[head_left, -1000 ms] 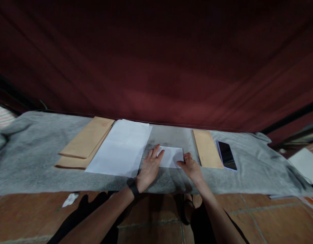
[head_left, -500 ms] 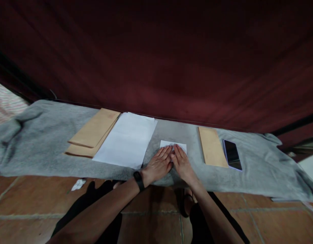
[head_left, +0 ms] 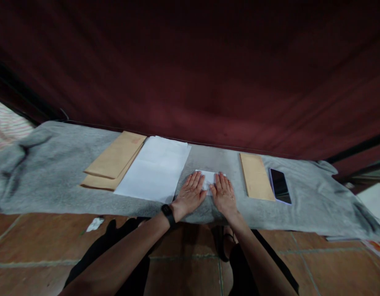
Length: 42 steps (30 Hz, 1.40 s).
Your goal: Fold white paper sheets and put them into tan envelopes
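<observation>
A small folded white sheet of paper (head_left: pixel 209 177) lies flat on a grey cloth (head_left: pixel 214 158) right in front of me. My left hand (head_left: pixel 190 192) rests palm down over its left side, fingers stretched out. Over the right side lies my right hand (head_left: pixel 223 195), also flat with its fingers extended. The middle of the paper shows between the two hands, while its side edges are mostly covered. Left of my left hand are larger white sheets (head_left: pixel 154 168), lying flat.
Brown envelopes (head_left: pixel 116 156) lie beyond the white sheets on the left. To the right are another brown envelope (head_left: pixel 256 177) and a phone (head_left: pixel 280 186). A dark red curtain-like surface (head_left: pixel 190 82) rises behind the cloth. Crumpled white tissue (head_left: pixel 95 224) lies on the tiled floor.
My hands have slid apart across the small paper, the left one to the left and the right one to the right. More of the paper's middle now shows.
</observation>
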Available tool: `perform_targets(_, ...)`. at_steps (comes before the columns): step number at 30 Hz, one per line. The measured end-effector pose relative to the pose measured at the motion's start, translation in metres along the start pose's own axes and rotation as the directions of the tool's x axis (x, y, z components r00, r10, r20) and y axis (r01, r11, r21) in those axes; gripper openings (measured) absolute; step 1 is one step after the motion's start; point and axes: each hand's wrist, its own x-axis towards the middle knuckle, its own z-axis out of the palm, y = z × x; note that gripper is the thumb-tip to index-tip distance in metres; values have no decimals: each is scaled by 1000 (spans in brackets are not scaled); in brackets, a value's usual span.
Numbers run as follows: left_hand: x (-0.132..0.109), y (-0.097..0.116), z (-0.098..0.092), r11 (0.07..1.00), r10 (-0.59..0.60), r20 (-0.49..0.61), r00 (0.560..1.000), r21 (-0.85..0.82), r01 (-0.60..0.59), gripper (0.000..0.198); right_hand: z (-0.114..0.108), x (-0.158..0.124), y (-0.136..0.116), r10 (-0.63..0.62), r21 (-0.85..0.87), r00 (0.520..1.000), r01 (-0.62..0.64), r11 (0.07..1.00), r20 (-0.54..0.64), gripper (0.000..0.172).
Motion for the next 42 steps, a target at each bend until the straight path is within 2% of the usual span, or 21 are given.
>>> perform_targets(6,0,-8,-1,997,-65,-15,998,32,65,67,1,-1,8,54,-25,999,-54,998,-3,64)
perform_targets(11,1,-10,-1,996,-69,-8,998,55,69,70,-1,-2,16,111,-49,993,-109,993,32,65)
perform_targets(18,3,-13,-1,996,-66,29,997,64,64,72,-4,-10,25,136,-51,990,-135,990,23,60)
perform_targets(24,4,-17,3,997,-55,18,998,53,54,72,-13,-6,33,201,2,979,-201,980,-43,59)
perform_targets(26,4,-17,3,997,-53,13,999,52,52,72,-17,0,30,176,56,980,-172,984,-94,60)
perform_targets(28,4,-17,1,997,-49,15,999,59,48,71,-20,5,21,96,120,989,-82,989,-111,60)
perform_targets(30,4,-16,0,997,-51,24,998,66,50,71,-19,8,7,-8,169,998,19,985,-65,59)
perform_targets(33,4,-15,-2,996,-57,51,997,71,53,69,-12,6,-15,-103,184,994,97,978,28,59)
perform_targets(37,5,-18,0,997,-41,48,998,60,38,67,-5,2,-29,-102,128,993,93,987,67,55)
perform_targets(42,3,-20,-1,998,-33,24,999,56,31,62,-4,1,-26,-66,52,996,64,997,51,53)
